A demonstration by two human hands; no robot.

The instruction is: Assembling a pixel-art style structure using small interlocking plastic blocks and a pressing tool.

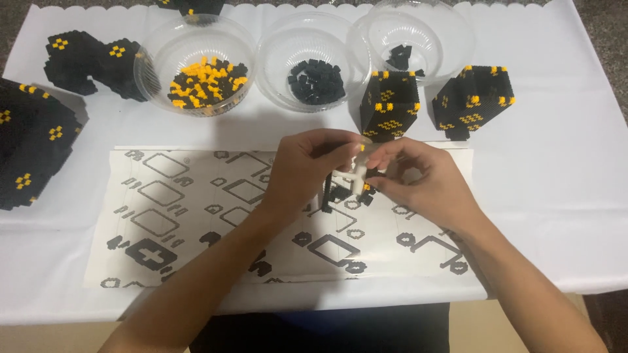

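Working mid-sheet over the printed instruction sheet (196,216), bowls (196,62) lying well beyond. Left hand (307,173) and right hand (422,180) both pinching a small white piece (350,176), possibly a tool, with black bricks (337,195) hanging beneath.

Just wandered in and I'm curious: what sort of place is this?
Probably a hobby or craft table for building with tiny bricks. A white cloth covers it, clear bowls hold black and yellow pieces, and a printed instruction sheet lies under the hands.
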